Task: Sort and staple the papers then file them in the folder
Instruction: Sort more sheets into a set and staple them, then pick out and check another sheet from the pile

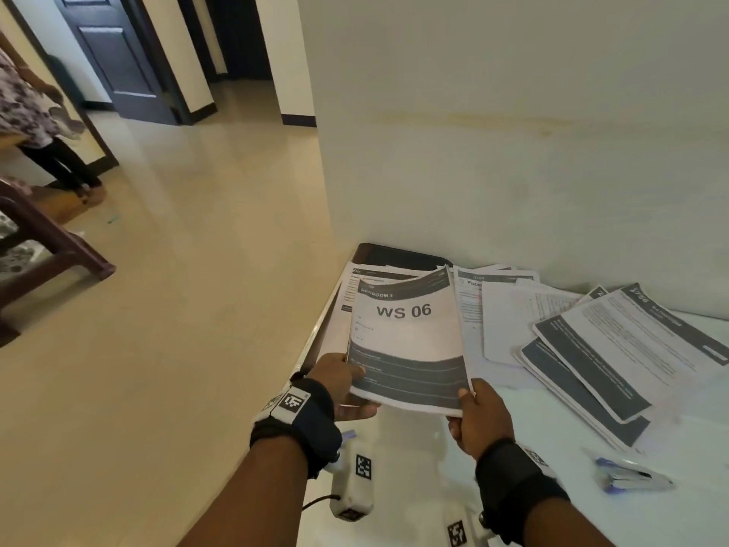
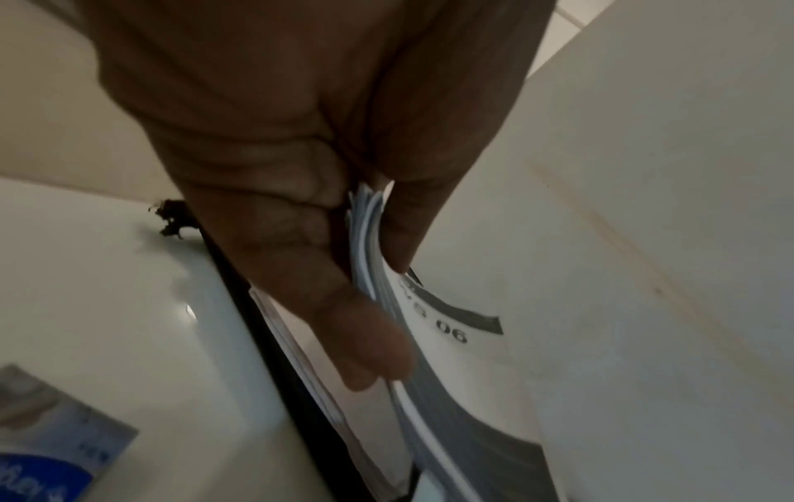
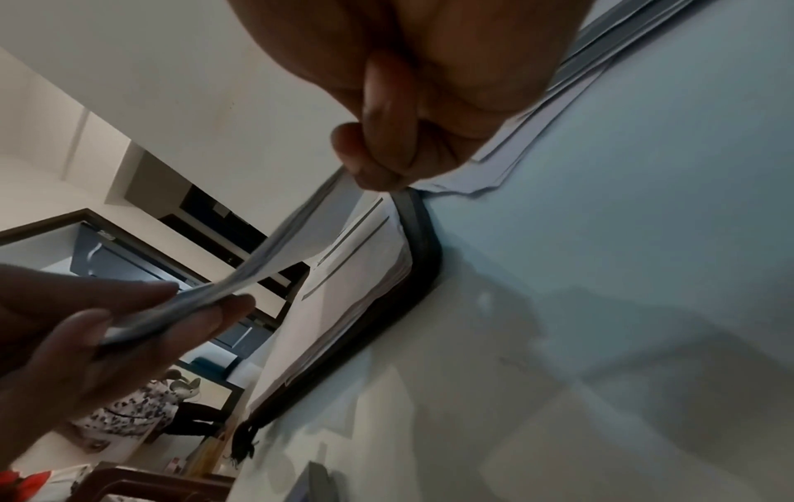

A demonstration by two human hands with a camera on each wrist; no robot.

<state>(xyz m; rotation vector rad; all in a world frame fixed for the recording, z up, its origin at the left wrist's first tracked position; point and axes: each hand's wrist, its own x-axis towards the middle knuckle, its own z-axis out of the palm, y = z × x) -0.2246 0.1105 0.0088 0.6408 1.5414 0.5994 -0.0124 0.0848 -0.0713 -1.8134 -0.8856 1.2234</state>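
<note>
Lower centre: left hand [image 1: 342, 382] and right hand [image 1: 475, 416] pinch the sheaf [image 1: 408, 341]; squaring edges before reaching the stapler [image 1: 631, 476] seems wise.

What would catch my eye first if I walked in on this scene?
Probably the sheaf of papers with "WS 06" printed large on its top page, held up over the white table by its near corners, the left hand on one and the right hand on the other. Next, the loose papers fanned out to the right by the wall, and the stapler lying nearer.
</note>
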